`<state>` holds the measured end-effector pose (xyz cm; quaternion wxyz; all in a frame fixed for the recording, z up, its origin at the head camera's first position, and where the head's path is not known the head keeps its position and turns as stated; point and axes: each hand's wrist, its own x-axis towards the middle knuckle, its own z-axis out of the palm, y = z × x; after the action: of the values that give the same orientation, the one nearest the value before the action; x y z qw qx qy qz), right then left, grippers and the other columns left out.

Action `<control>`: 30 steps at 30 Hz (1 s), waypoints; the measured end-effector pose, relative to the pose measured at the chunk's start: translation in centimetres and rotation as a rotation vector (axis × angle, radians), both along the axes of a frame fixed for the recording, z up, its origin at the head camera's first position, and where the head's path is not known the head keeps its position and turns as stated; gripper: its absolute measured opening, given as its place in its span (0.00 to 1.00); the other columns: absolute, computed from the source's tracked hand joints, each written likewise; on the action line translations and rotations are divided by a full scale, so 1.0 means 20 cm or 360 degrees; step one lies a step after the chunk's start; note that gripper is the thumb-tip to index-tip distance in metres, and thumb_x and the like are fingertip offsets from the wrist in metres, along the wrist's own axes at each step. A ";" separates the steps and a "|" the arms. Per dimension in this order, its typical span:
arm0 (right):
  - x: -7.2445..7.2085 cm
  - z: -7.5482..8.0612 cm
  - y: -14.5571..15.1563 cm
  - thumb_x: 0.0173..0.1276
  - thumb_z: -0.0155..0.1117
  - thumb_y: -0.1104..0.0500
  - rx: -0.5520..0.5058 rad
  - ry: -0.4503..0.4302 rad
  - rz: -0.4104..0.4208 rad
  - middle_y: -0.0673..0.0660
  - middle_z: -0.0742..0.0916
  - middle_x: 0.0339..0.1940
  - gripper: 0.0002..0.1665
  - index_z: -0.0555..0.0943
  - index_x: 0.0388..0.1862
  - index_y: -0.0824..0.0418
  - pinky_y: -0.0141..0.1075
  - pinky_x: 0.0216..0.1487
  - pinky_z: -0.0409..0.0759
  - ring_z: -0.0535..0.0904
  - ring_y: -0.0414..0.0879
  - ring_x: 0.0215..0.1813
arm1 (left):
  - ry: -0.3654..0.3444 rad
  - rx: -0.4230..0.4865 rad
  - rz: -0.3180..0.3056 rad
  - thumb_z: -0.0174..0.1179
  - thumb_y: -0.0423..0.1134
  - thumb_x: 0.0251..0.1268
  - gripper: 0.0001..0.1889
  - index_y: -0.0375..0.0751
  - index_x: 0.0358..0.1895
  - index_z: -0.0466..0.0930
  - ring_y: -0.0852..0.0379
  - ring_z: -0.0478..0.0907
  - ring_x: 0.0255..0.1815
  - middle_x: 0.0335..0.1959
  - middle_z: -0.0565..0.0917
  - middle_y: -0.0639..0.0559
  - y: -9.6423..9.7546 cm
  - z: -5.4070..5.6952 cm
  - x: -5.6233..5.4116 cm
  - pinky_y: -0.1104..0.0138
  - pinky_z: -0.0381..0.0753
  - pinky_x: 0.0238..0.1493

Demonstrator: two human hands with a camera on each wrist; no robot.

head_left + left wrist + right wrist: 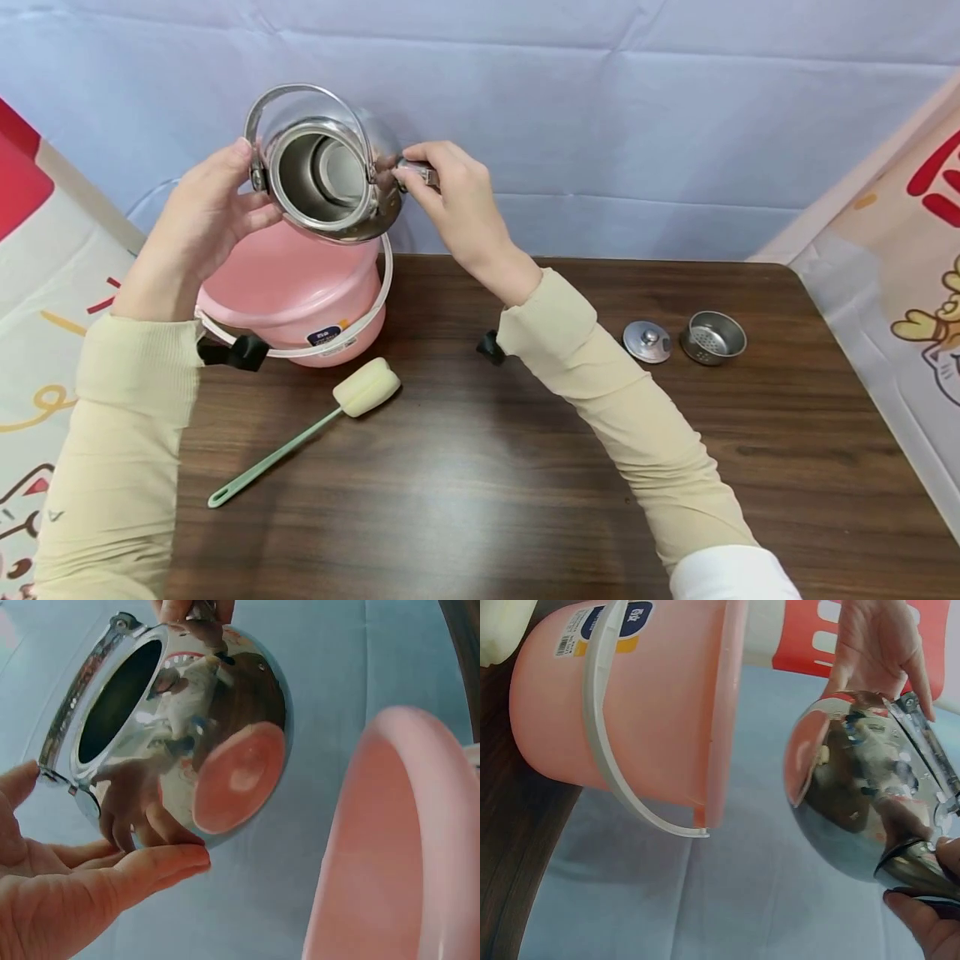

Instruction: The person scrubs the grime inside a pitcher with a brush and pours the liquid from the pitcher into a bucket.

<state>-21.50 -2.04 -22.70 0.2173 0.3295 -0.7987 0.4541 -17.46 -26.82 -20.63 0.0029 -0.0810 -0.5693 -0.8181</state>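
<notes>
A shiny stainless steel teapot [330, 175] is held up over the back of a pink bucket [348, 292], tilted so its lidless mouth faces the head camera. My left hand [217, 204] holds it from the left, the thumb by the hinge of its bail handle [311, 88] and the fingers against the rounded body. On the opposite side, my right hand [457, 200] pinches the short spout [415, 172] between thumb and fingers. The inside looks bare down to its round bottom. In the left wrist view, the polished body [225, 750] mirrors the bucket and hand.
On the dark wooden table [480, 500] lies a sponge brush [366, 388] with a green handle, in front of the bucket. A small metal lid [647, 342] and a perforated strainer cup [713, 337] sit at the right. Pale blue cloth [675, 150] hangs behind the table.
</notes>
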 end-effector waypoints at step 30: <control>-0.01 -0.02 -0.09 0.68 0.53 0.55 0.0346 -0.0060 0.0108 0.59 0.78 0.57 0.25 0.70 0.60 0.67 0.24 0.55 0.66 0.72 0.44 0.58 | 0.0243 0.0082 0.0229 0.56 0.31 0.61 0.17 0.32 0.54 0.74 0.53 0.75 0.48 0.52 0.74 0.44 -0.08 -0.07 0.06 0.66 0.79 0.42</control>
<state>-21.74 -3.90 -23.04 0.1499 0.3693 -0.8356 0.3781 -16.19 -28.36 -22.03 0.1072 -0.1018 -0.5505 -0.8216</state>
